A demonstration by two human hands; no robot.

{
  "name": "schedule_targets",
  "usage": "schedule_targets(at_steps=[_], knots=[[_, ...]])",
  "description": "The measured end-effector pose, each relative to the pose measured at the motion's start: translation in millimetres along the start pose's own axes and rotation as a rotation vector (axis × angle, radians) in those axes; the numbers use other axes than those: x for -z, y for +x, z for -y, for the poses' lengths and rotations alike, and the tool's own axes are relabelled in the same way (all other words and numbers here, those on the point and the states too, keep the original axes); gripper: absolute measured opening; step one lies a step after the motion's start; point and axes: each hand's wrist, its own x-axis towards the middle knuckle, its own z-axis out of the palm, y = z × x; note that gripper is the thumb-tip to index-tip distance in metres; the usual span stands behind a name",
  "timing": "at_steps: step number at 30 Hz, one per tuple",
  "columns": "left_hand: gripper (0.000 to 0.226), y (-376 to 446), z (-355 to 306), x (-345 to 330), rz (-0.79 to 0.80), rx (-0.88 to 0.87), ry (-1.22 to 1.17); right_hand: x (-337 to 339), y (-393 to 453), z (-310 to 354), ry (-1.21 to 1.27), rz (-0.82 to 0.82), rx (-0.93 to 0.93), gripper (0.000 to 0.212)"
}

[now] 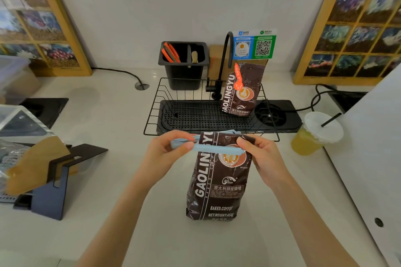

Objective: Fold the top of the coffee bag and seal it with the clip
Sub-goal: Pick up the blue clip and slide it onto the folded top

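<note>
The dark brown foil coffee bag stands on the white counter, before the black wire rack. A second dark brown coffee bag stands in that rack. The lidded plastic cup of yellow drink stands right of the rack.

Two bare forearms enter from the bottom edge of the head view, and both are uncovered along their whole visible length: no sleeve, cuff or glove shows anywhere up to the frame border. The left hand is bare, with no ring, watch or bracelet at the wrist or on the fingers that can be seen. The right hand is likewise bare and unadorned at the wrist. The nails that show look short and unpainted. The forearms are slim and smooth, with no markings, bandages or straps visible on them.
</note>
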Motion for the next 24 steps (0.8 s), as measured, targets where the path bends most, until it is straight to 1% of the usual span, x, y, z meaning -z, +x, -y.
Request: schedule_targets(at_steps=[3, 5, 9, 14, 17, 20, 22, 24], knots=[[0.028, 5, -3, -15, 0.032, 0.011, -0.019, -2, -1, -1, -0.037, 0.014, 0.003, 0.013], [0.03, 6, -1, -23, 0.019, 0.031, -0.004, -3, -3, -1, -0.052, 0.021, 0.004, 0.014], [0.025, 6, 5, -34, -0.035, 0.088, -0.068, -2, -4, 1, -0.03, 0.053, -0.03, 0.017], [0.011, 3, 9, -46, -0.081, 0.165, -0.171, 3, -6, 7, 0.037, 0.128, -0.134, 0.026], [0.007, 2, 11, -48, -0.095, 0.174, -0.17, 5, -7, 12, 0.017, 0.148, -0.193, 0.024], [0.01, 3, 12, -48, -0.104, 0.174, -0.158, 5, -8, 19, -0.149, 0.13, -0.228, 0.024], [0.007, 4, 12, -50, -0.112, 0.175, -0.153, 4, -9, 23, -0.371, 0.046, -0.188, 0.017], [0.005, 4, 11, -52, -0.125, 0.179, -0.163, 2, -7, 25, -0.646, -0.053, -0.082, 0.014]])
